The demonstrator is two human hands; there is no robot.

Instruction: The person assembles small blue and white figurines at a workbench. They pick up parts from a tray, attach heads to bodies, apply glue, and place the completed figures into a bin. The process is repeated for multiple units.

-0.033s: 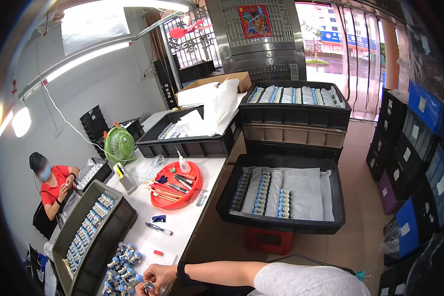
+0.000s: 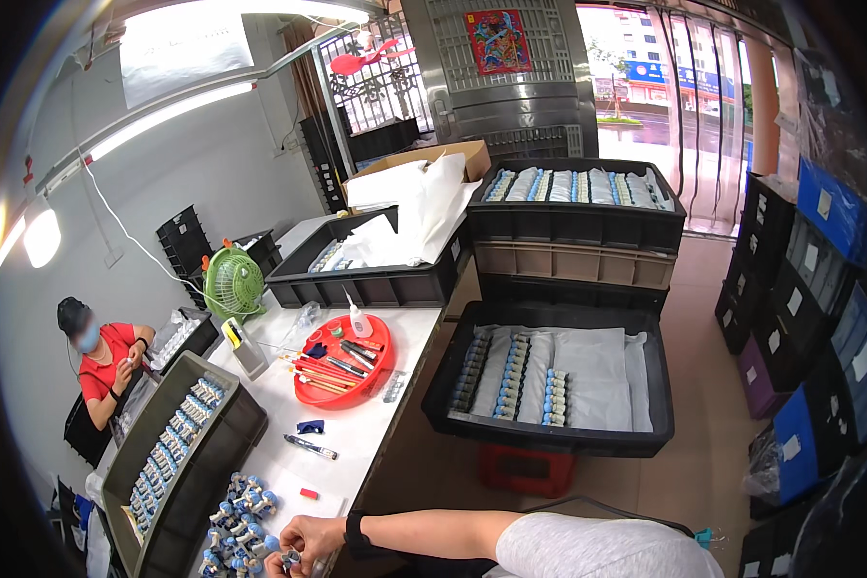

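Observation:
At the lower edge, my right hand (image 2: 308,541) is closed, its fingertips pinching a small grey-white piece (image 2: 292,557) that is mostly hidden by them. A black band circles that wrist. Just left of the fingers lies a heap of small blue-and-white figurines (image 2: 244,511) on the white table (image 2: 356,443). A red cap (image 2: 308,494) rests beyond the hand, and a marker-like pen (image 2: 310,447) lies farther off, beside a dark blue scrap (image 2: 310,427). My left hand does not show.
A dark crate (image 2: 241,433) with rows of figurines stands left of the heap. Farther back are a red tray (image 2: 385,361) of brushes and pens and a green fan (image 2: 233,281). A black bin (image 2: 549,441) holds figurines on the right. A co-worker (image 2: 111,361) sits far left.

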